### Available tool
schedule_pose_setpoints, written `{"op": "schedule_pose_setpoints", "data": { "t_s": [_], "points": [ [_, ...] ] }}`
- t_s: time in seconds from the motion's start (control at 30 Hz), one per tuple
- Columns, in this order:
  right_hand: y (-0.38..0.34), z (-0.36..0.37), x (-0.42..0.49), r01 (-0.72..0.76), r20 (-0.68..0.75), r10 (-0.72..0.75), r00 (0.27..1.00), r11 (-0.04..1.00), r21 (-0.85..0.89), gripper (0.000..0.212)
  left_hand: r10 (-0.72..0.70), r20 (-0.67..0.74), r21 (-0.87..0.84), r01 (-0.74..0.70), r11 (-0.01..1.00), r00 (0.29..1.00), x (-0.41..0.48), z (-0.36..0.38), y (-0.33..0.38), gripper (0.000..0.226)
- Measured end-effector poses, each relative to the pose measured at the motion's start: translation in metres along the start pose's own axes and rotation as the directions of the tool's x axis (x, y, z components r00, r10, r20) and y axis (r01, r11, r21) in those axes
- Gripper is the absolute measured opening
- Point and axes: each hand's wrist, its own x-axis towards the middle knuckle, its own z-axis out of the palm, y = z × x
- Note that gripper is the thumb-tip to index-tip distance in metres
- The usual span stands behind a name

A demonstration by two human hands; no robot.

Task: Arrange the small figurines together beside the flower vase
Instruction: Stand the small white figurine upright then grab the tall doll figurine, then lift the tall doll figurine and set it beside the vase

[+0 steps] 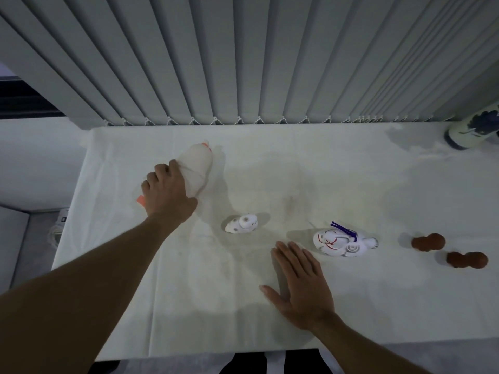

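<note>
Left hand (pixel 168 191) grips what looks like a pale figurine (pixel 197 168); right hand (pixel 299 282) lies flat, open

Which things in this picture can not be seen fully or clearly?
- Blue-and-white ceramic vase, head view: cut off by the right edge.
- Large pale figurine with orange tips: its near end is covered by the left hand.
- Two dark brown rounded figurines: too dim and blurred to tell their shape.

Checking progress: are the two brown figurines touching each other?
No. The two brown figurines lie apart on the white tablecloth, with bare cloth between them.
</note>
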Motion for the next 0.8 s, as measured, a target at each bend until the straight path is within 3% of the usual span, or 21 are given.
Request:
{"op": "schedule_pose_setpoints", "data": {
  "t_s": [0.13, 0.33, 0.47, 0.57, 0.63, 0.8],
  "points": [
    [0.0, 0.0, 0.0, 0.004, -0.018, -0.003, 1.0, 1.0, 0.005, 0.079, -0.048, -0.03, -0.302, 0.037, 0.953, 0.998, -0.003, -0.007, 0.007, 0.098],
    [-0.001, -0.006, 0.001, 0.009, 0.008, -0.009, 1.0, 1.0, 0.012, 0.084, -0.048, -0.04, -0.716, 0.005, 0.698, 0.998, 0.004, -0.028, 0.049, 0.097],
    [-0.003, -0.013, 0.005, -0.023, 0.038, 0.019, 0.999, 0.995, 0.099, 0.081, 0.036, -0.095, -0.788, -0.097, 0.608, 0.995, 0.009, -0.036, 0.08, 0.101],
    [-0.007, -0.028, 0.018, -0.117, -0.012, 0.129, 0.992, 0.926, 0.359, 0.065, 0.111, -0.047, -0.812, -0.103, 0.575, 0.993, 0.01, -0.046, 0.101, 0.106],
    [-0.013, -0.053, 0.041, -0.198, -0.011, 0.24, 0.971, 0.826, 0.527, 0.068, 0.171, -0.006, -0.842, -0.097, 0.531, 0.985, 0.011, -0.055, 0.118, 0.106],
    [0.003, -0.135, 0.113, -0.167, -0.208, 0.384, 0.9, 0.743, 0.648, 0.078, 0.326, 0.132, -0.876, -0.045, 0.481, 0.936, 0.021, -0.076, 0.171, 0.103]
  ]
}}
